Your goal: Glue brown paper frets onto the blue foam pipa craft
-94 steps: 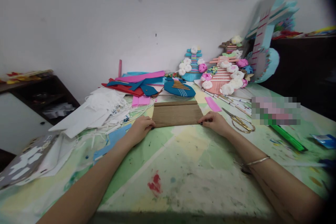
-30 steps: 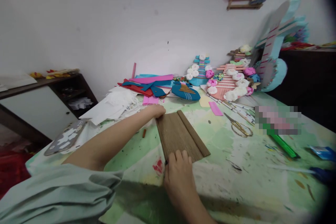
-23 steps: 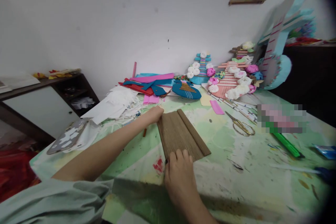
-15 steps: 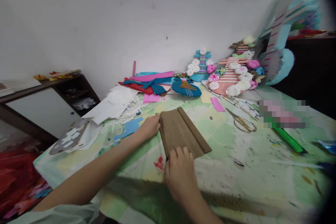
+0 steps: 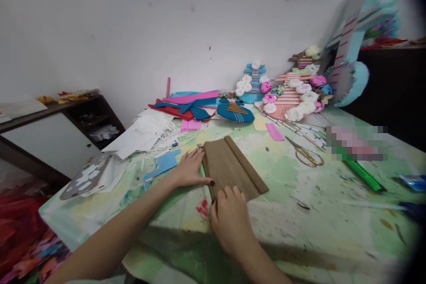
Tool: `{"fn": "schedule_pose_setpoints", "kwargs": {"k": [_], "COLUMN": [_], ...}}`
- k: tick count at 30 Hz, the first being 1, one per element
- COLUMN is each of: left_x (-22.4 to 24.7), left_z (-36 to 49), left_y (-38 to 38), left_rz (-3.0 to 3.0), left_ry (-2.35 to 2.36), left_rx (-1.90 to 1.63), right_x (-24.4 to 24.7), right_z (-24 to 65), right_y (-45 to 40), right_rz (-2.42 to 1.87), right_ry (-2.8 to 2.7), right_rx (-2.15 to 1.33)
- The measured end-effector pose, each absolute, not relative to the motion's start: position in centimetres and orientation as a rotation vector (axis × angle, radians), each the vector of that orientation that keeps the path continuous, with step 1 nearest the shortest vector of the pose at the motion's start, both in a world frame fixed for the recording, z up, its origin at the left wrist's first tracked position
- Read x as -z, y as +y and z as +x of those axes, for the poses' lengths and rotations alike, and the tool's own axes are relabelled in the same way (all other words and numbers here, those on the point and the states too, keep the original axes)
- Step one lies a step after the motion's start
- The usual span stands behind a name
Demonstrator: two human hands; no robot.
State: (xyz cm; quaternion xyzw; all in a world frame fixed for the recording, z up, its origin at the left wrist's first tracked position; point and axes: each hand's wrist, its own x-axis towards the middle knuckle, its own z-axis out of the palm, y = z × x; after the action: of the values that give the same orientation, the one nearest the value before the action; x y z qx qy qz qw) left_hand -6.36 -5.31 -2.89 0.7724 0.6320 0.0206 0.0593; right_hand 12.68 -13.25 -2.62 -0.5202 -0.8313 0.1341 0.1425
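Note:
A brown folded sheet of crepe-like paper [image 5: 233, 166] lies on the paint-stained green table [image 5: 299, 213], its folded ridge running along the right side. My left hand [image 5: 190, 170] lies flat against the sheet's left edge, fingers spread, thumb tip on the paper. My right hand [image 5: 229, 219] presses down on the sheet's near corner with curled fingers.
Gold-handled scissors [image 5: 304, 154] lie right of the sheet, with a green marker [image 5: 362, 173] further right. Coloured foam sheets [image 5: 186, 104], white paper scraps [image 5: 143, 133] and flower-decorated stick crafts [image 5: 286, 95] crowd the back of the table. A dark shelf [image 5: 49, 128] stands at left.
The sheet was turned from crosswise to lengthwise earlier. Over the last second my left hand slid from the far corner down along the left edge toward me. My right hand stayed at the near corner.

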Motion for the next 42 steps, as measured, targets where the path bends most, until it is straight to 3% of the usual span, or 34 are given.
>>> {"fn": "schedule_pose_setpoints", "kwargs": {"k": [6,10,16,42], "left_x": [2.9,2.1,1.2,-0.1], "left_z": [-6.4,-6.1,-5.9,-5.2], "left_y": [-5.1,-5.3,-5.5,-5.5], "left_rz": [2.397,2.384,2.363,2.432], "left_ry": [1.903,1.899,1.892,1.865], "left_rx": [-0.099,-0.043,0.028,0.235], "right_x": [0.6,-0.5,0.8,1.2], "right_z": [14.1,15.0,14.7,17.2], "right_y": [-9.7,-3.8,1.8,3.3], "right_rz": [-1.448,-1.680,-1.805,-1.888], "right_ry": [-2.510,-2.370,-2.357,-2.402], "right_rx": [-0.346,-0.144,-0.285,-0.328]}}
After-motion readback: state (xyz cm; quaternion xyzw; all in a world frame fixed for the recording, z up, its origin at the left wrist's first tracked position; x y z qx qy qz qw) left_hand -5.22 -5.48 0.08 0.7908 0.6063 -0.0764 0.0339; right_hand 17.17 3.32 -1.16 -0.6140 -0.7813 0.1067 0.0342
